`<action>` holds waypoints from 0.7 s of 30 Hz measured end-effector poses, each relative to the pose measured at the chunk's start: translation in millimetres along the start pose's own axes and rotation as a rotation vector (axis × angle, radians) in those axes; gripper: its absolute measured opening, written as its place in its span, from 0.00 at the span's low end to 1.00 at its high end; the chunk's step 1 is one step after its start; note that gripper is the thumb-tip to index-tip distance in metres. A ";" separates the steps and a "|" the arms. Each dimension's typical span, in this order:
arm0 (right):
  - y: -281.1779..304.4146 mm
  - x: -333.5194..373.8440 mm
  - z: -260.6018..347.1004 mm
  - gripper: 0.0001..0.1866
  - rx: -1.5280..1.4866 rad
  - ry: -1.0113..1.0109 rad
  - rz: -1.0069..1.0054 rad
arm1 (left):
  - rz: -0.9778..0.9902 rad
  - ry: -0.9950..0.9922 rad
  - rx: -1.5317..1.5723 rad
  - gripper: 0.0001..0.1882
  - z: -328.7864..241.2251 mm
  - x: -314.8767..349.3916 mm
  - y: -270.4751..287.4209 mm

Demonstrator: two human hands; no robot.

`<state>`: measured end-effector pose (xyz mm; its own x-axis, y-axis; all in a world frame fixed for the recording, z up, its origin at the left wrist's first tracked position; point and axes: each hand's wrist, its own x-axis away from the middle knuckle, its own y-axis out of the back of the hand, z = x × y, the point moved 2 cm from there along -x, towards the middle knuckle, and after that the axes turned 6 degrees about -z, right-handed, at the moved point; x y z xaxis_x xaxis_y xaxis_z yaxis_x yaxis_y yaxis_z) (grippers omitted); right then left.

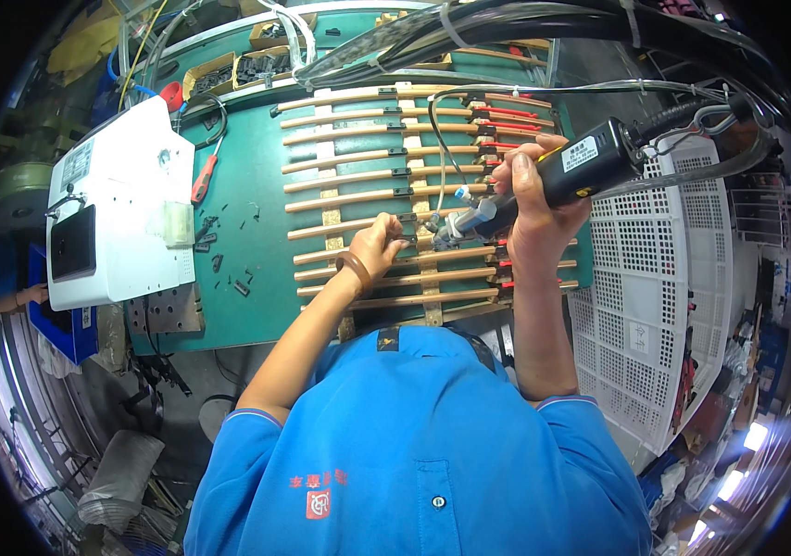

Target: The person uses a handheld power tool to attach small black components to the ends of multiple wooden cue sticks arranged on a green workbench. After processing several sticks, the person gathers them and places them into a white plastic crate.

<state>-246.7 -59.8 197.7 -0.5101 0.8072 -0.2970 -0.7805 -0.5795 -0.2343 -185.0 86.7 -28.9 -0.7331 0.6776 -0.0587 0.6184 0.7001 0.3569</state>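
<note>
My right hand (539,199) is wrapped round a black power screwdriver (590,162), with its metal nose (470,222) tilted down to the left over a row of wooden rods. Hoses and a cable run from the tool. My left hand (375,246), with a brown bangle on its wrist, is closed in a pinch beside a black fitting on one of the rods, just left of the nose; what lies between its fingers is hidden. Several wooden rods (340,162) with black fittings and red-and-black right ends lie side by side across slotted wooden supports (327,153).
The green table (238,162) bears a white machine (122,204), a red-handled screwdriver (204,176) and scattered black pieces (242,288). Cardboard boxes (210,76) of black parts stand behind. White perforated crates (636,278) are at right. Hoses hang overhead. Another person's hand (36,294) shows far left.
</note>
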 end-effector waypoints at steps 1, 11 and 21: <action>0.0 -0.2 -0.6 0.16 -0.002 0.005 0.004 | -0.026 -0.069 -0.073 0.10 -2.5 -0.7 -0.8; -4.3 12.5 -22.8 0.15 -0.011 0.060 0.014 | -0.037 -0.274 -0.388 0.07 -7.5 5.8 -7.0; -8.3 23.9 -30.7 0.17 -0.019 0.056 0.063 | -0.040 -0.381 -0.439 0.10 -5.6 5.8 -6.7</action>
<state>-241.4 -39.2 164.2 -0.5369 0.7615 -0.3630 -0.7400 -0.6318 -0.2308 -195.1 84.7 -26.3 -0.5497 0.7427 -0.3825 0.3572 0.6229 0.6960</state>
